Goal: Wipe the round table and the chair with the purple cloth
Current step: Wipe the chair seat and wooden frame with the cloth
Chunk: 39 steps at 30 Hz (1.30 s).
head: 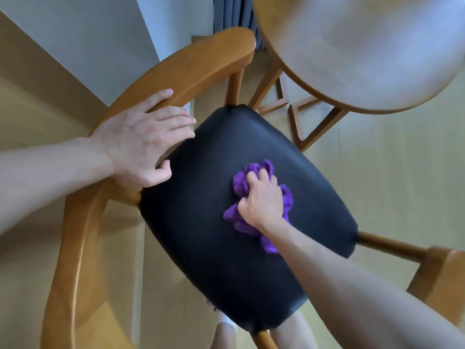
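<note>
Black seat (pixel 201 222): purple cloth (pixel 241 183) under right hand (pixel 261 197)

I count one chair (pixel 176 71) under me, with one black seat (pixel 201 222) and one curved wooden backrest. One round table (pixel 364 46) stands just beside it. There is one purple cloth (pixel 241 182), bunched on the seat. Two hands of mine are in sight: my left hand (pixel 141 144) on the chair's backrest, and my right hand (pixel 261 200) gripping the cloth. One dark curtain (pixel 234 13) hangs beyond.
</note>
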Motion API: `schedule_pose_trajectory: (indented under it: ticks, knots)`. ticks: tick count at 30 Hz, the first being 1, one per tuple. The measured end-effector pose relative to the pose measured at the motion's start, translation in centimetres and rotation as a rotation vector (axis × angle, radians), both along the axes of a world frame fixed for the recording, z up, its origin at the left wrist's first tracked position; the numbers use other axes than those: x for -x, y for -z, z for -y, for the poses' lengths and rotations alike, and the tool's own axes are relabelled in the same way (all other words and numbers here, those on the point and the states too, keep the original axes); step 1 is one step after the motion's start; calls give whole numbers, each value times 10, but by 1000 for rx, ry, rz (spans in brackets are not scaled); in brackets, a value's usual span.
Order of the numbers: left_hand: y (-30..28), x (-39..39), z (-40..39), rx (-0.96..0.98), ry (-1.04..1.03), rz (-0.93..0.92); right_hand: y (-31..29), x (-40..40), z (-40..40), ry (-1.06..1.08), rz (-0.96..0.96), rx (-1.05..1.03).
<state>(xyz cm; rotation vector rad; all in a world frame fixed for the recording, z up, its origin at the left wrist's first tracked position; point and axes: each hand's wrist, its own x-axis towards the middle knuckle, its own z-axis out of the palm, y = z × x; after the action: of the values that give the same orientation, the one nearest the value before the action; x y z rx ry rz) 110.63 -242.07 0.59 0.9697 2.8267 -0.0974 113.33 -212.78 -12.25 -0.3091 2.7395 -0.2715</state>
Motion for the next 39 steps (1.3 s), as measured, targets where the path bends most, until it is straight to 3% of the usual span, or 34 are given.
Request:
schedule_pose_trajectory:
  ticks: [4, 6, 10, 12, 16, 19, 21, 25, 28, 32, 35, 39]
  knots:
    - [-7, 0, -4, 37, -1, 6, -17, -105, -31, -244, 324, 35]
    - [-11, 0, -6, 59, -13, 24, -29, -110, -39, -172, 430, 117]
    - [-9, -1, -4, 87, -32, 11, -33, -31, -18, 329, 87, 463]
    - [-4, -1, -4, 83, -39, -6, -30, 0, 5, 383, 47, 468]
    - [0, -8, -14, 27, -167, -23, -9, -72, 23, -212, 20, -21]
    - [0, -29, -43, -160, -410, 28, -16, -131, 10, -533, 138, -57]
    - [0, -54, -69, -330, -549, 103, -28, -132, 0, -581, 312, -33]
    - [13, -125, -123, -573, -786, 427, -59, -116, -21, -203, 688, 330]
    - [23, -151, -162, -750, -1026, 776, -89, -98, -45, 90, 702, 627]
    - [26, -142, -201, -1073, -1388, 1067, -113, -76, -88, 145, 796, 725]
    - [21, -134, -237, -1174, -1427, 1150, -120, -63, -127, 265, 776, 811]
    - [5, -119, -290, -1012, -1426, 1051, -129, -52, -177, 394, 534, 802]
